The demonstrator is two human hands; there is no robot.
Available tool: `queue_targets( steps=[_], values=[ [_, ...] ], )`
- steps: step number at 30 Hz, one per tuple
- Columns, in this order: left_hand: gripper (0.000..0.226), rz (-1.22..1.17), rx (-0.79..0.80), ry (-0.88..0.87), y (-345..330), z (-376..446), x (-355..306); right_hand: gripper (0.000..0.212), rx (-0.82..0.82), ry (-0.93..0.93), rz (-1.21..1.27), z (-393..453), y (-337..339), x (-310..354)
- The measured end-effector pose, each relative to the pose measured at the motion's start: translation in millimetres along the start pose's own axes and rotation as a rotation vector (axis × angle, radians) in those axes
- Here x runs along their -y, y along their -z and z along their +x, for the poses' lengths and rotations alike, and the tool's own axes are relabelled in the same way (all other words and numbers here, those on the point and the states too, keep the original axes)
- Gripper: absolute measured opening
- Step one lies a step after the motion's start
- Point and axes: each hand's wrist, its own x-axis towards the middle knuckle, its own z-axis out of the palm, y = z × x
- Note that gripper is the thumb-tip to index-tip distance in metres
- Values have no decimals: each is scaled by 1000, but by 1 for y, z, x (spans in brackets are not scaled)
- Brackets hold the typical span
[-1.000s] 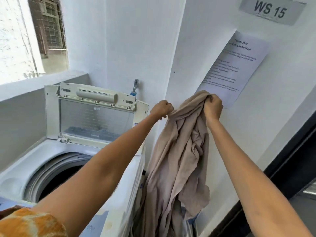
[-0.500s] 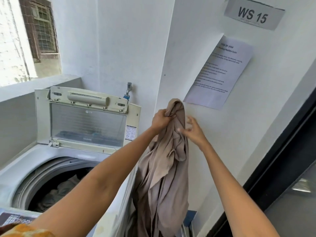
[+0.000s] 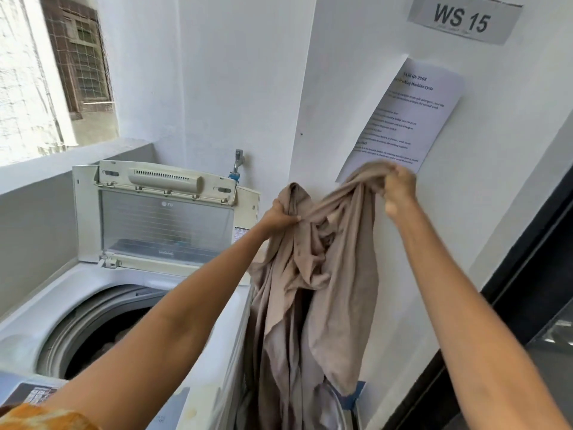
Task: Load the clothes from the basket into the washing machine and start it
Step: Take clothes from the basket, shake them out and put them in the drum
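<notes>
A large beige cloth (image 3: 313,293) hangs in the gap between the washing machine and the right wall. My left hand (image 3: 280,215) grips one bunched top part of it. My right hand (image 3: 398,190) grips another part, higher and to the right, and the fabric stretches between them. The white top-loading washing machine (image 3: 93,283) stands at the left with its lid (image 3: 164,218) raised. Its drum opening (image 3: 102,330) is dark, with some laundry dimly seen inside. The basket is mostly hidden under the cloth at the bottom.
A printed sheet (image 3: 403,119) and a "WS 15" sign (image 3: 462,20) hang on the right wall. A tap (image 3: 237,164) sits behind the lid. The control panel (image 3: 28,392) is at the near left corner. A dark door frame (image 3: 527,274) runs along the right.
My right hand let go, then took a new hold of the cloth and pulled it up and to the right. The cloth now spreads between both hands.
</notes>
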Motion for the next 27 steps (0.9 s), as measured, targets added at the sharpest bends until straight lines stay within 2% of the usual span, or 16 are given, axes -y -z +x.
queue_targets(
  steps=[1,3,5,6,7,9,11,14,17,19,20,22,24,26,27],
  values=[
    [78,-11,53,71,-5,-2,7,36,-8,23,82,9,-5,29],
    [86,92,117,164,-15,-4,17,35,-43,101,25,27,-8,57],
    [81,193,119,163,-18,-6,16,40,-23,179,-291,35,-4,52],
    [80,187,134,135,-17,-7,12,41,39,141,-433,32,-1,39],
    [83,149,175,91,-16,-7,8,38,159,33,-466,23,-2,28],
    [90,26,311,19,-11,-10,-2,32,327,-130,-439,4,-2,7],
    [94,-53,409,-15,-10,-12,-11,30,365,-187,-405,-4,2,-12],
    [93,-43,404,-89,-25,-15,-16,43,584,-336,-263,-12,8,-27],
    [77,62,438,-162,-52,-15,-7,30,753,-399,-124,-20,10,-35],
    [46,129,285,-134,-65,-11,1,21,724,-368,-97,-22,10,-40],
    [30,135,132,-130,-68,-10,1,23,674,-304,-160,-22,10,-47],
    [18,62,-137,-147,-68,-9,-6,35,513,-125,-358,-21,11,-67],
    [19,-107,-263,-147,-63,-9,-27,73,395,-43,-455,-27,13,-93],
    [15,-291,-260,-126,-53,-7,-57,115,443,-73,-546,-38,12,-120],
    [13,-400,-249,-132,-48,-3,-69,122,492,-89,-621,-46,12,-134]
  ],
)
